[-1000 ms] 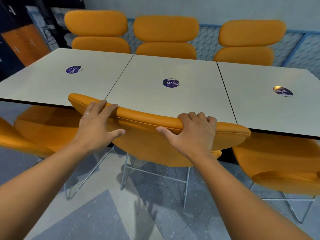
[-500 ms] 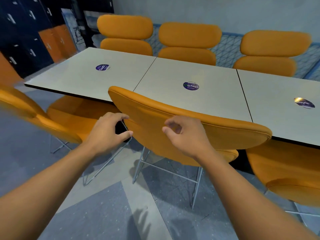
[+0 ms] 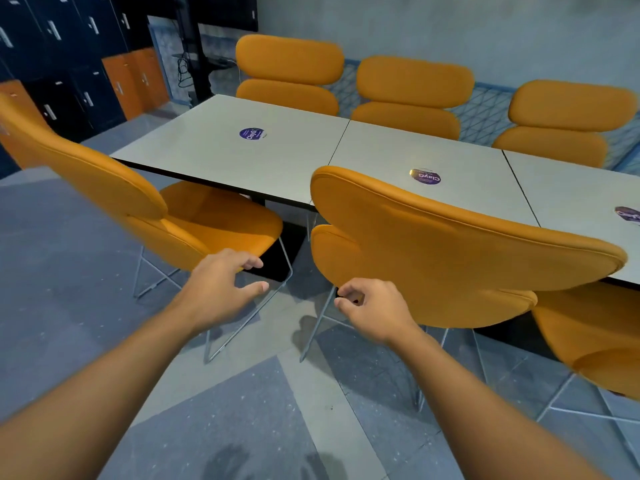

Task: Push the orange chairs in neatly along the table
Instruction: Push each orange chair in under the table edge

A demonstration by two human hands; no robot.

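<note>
The middle orange chair stands with its backrest against the near edge of the grey table. To its left, the left orange chair is angled, its seat partly under the table end. My left hand hovers in the gap between the two chairs, fingers apart, holding nothing. My right hand hangs just off the lower left edge of the middle chair's back, fingers loosely curled, empty. A third near-side chair shows at the right edge.
Three orange chairs line the far side of the table. Dark blue and orange lockers fill the left wall. Grey tiled floor lies below my arms. Thin metal chair legs stand in the gap between the chairs.
Both hands have let go of the middle chair's backrest and dropped lower. My view has swung left, bringing the left chair and the lockers into sight.
</note>
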